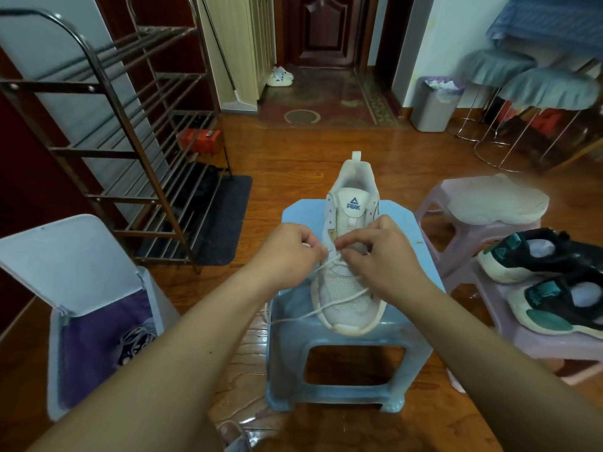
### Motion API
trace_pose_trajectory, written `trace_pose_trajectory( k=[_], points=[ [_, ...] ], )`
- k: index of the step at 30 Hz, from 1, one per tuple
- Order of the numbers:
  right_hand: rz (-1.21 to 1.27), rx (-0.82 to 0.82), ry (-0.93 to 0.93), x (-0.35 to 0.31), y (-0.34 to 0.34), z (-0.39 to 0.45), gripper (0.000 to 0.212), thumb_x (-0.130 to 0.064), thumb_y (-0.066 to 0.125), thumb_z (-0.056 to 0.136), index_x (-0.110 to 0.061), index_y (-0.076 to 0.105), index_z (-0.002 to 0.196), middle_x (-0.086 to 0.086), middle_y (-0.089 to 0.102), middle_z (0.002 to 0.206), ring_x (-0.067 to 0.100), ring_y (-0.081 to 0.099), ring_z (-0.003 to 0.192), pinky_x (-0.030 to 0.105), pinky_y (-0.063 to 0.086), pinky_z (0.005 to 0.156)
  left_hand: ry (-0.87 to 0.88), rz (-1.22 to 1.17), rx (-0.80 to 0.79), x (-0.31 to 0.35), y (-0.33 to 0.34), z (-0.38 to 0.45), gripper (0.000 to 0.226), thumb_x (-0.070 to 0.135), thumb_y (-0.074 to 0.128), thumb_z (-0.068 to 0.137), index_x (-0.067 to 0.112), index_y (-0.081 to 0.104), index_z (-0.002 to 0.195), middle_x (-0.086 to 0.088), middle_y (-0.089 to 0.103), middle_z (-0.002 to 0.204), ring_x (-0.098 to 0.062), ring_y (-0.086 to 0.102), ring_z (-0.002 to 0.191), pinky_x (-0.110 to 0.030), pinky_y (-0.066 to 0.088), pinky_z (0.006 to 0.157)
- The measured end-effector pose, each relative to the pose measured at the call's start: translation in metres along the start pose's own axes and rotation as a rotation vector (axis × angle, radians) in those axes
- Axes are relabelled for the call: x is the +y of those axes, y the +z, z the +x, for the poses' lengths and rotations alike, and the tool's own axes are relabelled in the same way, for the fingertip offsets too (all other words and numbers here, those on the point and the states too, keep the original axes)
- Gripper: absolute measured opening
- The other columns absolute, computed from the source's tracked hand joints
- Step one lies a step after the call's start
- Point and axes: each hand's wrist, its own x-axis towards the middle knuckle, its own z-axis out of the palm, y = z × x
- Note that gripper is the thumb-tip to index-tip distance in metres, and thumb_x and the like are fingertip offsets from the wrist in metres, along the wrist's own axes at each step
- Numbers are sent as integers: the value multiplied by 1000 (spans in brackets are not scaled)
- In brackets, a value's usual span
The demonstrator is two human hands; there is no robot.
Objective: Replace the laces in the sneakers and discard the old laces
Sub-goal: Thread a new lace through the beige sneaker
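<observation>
On the blue stool [342,321], a white sneaker [350,243] is stood with its toe toward the near edge and its heel past the far edge. A white lace [329,308] is pinched by both hands over the lowest eyelets: the left hand [287,252] is curled round one strand, the right hand [378,252] is closed on the other, and the loose ends are trailed across the toe and off the stool's left edge. The upper eyelets are seen bare, so the lacing is judged barely begun. A second white sneaker [496,203] is laid on a pink stool [434,203] to the right, with a dark pair [554,282] on another pink stool nearer; whether these are laced cannot be told. In the open bin [81,256] at left, a tangle of laces [137,340] is seen, so some discarding is judged done.
</observation>
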Motion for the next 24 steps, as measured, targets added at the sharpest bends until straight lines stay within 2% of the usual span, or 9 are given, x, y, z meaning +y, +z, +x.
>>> trace_pose_trajectory(
  k=[6, 9, 11, 14, 16, 20, 24],
  points=[
    [-19, -2, 25, 0, 4, 0, 16, -28, 72, 90, -36, 78, 103, -3, 43, 98, 17, 50, 105, 30, 43, 91, -47, 5, 50, 4, 13, -2, 17, 22, 66, 97, 17, 62, 81, 3, 61, 76, -12, 55, 68, -25, 39, 54],
    [-22, -25, 41, -1, 5, -1, 18, -30, 71, 92, -36, 77, 107, -2, 44, 100, 17, 50, 106, 28, 42, 88, -69, 116, 65, 11, 14, -1, 14, 24, 62, 95, 16, 62, 84, -1, 64, 84, -21, 61, 79, -33, 50, 63],
    [-18, -22, 35, -2, 6, -1, 19, -29, 71, 91, -37, 77, 107, -4, 41, 96, 17, 49, 105, 30, 44, 88, -84, 221, 116, 19, 17, -1, 12, 26, 60, 91, 17, 62, 84, -2, 61, 82, -24, 60, 77, -34, 46, 59],
    [-29, -12, 30, -2, 6, -1, 18, -30, 70, 92, -38, 77, 105, -4, 39, 94, 19, 50, 103, 34, 46, 89, -8, 320, 135, 22, 25, -3, 13, 26, 55, 97, 19, 64, 91, 0, 58, 82, -19, 56, 73, -30, 41, 58],
    [-26, -20, 46, -2, 5, -1, 17, -31, 70, 92, -38, 77, 106, -2, 42, 98, 19, 51, 105, 35, 47, 91, 28, 198, 85, 12, 23, 0, 17, 25, 58, 100, 18, 64, 86, 0, 63, 82, -16, 57, 72, -29, 42, 59],
    [-33, -28, 54, -2, 7, -1, 19, -30, 68, 95, -33, 76, 112, -2, 42, 103, 18, 52, 107, 33, 46, 92, -2, -159, -70, -15, 10, 8, 25, 25, 66, 99, 20, 68, 75, 9, 52, 53, -14, 43, 54, -28, 33, 54],
    [11, -28, 89, -2, 3, 2, 15, -31, 70, 93, -31, 78, 106, -7, 41, 96, 9, 48, 95, 26, 38, 80, 63, -188, -91, -21, 13, 11, 20, 29, 70, 97, 19, 70, 79, 13, 52, 55, -5, 43, 50, -23, 36, 53]
  ],
)
